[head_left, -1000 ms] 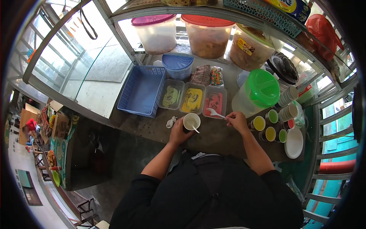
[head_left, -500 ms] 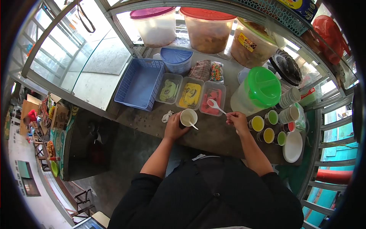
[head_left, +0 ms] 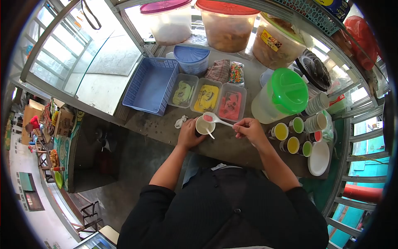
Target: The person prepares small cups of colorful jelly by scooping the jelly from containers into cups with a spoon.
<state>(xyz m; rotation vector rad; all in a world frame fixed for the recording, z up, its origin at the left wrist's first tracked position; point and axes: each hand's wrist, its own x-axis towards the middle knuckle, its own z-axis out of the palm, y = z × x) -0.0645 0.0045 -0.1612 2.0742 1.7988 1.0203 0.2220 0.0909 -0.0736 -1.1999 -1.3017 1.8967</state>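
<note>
My left hand [head_left: 190, 135] is wrapped round a paper cup [head_left: 198, 131] at the counter's near edge. A small white spoon [head_left: 210, 133] leans out of that cup. In my right hand [head_left: 249, 130] is the handle of a larger white spoon [head_left: 224, 121], its bowl over the cup's rim with some pink stuff in it. Just beyond stand three clear tubs: one with pink filling [head_left: 230, 105], one with yellow filling [head_left: 207, 98], one with pale green filling [head_left: 182, 92]. A crumpled white tissue [head_left: 181, 121] lies beside my left hand.
Several cups with yellow, green and red contents [head_left: 289, 145] stand right, near stacked paper cups [head_left: 316, 123], a white oval plate [head_left: 319, 159] and a green-lidded container [head_left: 286, 93]. A blue basket [head_left: 151, 85] sits left. Large lidded tubs [head_left: 227, 29] line the back.
My right hand has moved the larger spoon left from the pink tub to above the cup. My left hand still holds the cup in nearly the same place.
</note>
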